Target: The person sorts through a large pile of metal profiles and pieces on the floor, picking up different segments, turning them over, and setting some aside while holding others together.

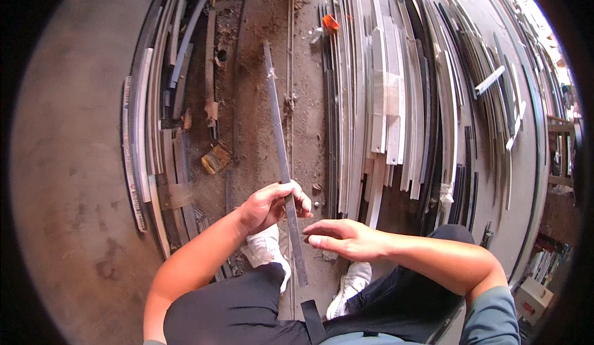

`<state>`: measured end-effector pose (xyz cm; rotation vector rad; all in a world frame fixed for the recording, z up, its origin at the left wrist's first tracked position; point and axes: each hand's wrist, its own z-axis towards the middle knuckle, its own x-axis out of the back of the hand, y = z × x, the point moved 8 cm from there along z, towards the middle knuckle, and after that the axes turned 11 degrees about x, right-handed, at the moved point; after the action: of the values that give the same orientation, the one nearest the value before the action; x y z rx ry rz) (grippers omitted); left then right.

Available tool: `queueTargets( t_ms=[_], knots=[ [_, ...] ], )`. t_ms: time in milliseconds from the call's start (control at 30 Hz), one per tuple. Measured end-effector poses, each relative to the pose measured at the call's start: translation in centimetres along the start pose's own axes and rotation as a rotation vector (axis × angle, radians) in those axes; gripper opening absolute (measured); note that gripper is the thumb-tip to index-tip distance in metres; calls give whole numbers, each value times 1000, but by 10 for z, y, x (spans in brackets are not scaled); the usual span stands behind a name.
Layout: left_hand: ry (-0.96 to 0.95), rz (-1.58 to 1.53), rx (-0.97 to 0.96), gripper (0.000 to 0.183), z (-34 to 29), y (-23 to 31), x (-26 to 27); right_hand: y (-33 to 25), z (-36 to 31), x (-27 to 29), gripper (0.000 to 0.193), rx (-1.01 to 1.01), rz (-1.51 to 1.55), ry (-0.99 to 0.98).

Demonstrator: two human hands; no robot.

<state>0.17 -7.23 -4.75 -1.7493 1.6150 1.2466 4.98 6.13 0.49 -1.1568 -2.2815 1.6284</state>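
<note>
A long, narrow grey metal strip (pixel 279 138) slants across the middle, its far end pointing away from me and its near end between my knees. My left hand (pixel 266 208) is closed around it below its middle, with the thumb lying on top. A pale scrap of something clings to the strip toward its far end. Just right of the strip, my right hand (pixel 349 238) holds nothing; its fingers stretch toward the strip, thumb apart from them, and appear not to touch it. My white shoes (pixel 265 246) show below the hands.
Bundles of long metal profiles (pixel 387 91) lie lengthwise on the right, some wrapped with clear tape. More profiles (pixel 148 128) lie on the left. A crumpled yellowish can-like piece (pixel 215 159) and an orange scrap (pixel 331 22) rest among dirt. A white box (pixel 533 298) stands at lower right.
</note>
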Motion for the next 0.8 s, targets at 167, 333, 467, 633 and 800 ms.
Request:
queueTargets(
  t_ms=[167, 333, 467, 633, 800],
  knots=[
    [-37, 73, 156, 40, 9, -18, -8, 14, -6, -12, 80, -159, 276, 68],
    [27, 157, 115, 56, 27, -23, -34, 5, -4, 10, 75, 88, -193, 63],
    [58, 247, 47, 68, 32, -22, -28, -10, -9, 11, 44, 121, 150, 127],
    [132, 81, 79, 57, 29, -23, -24, 22, -21, 32, 39, 39, 474, 394],
    [145, 245, 111, 69, 31, -23, -2, 10, -47, 80, 40, 212, 267, 650]
  ],
)
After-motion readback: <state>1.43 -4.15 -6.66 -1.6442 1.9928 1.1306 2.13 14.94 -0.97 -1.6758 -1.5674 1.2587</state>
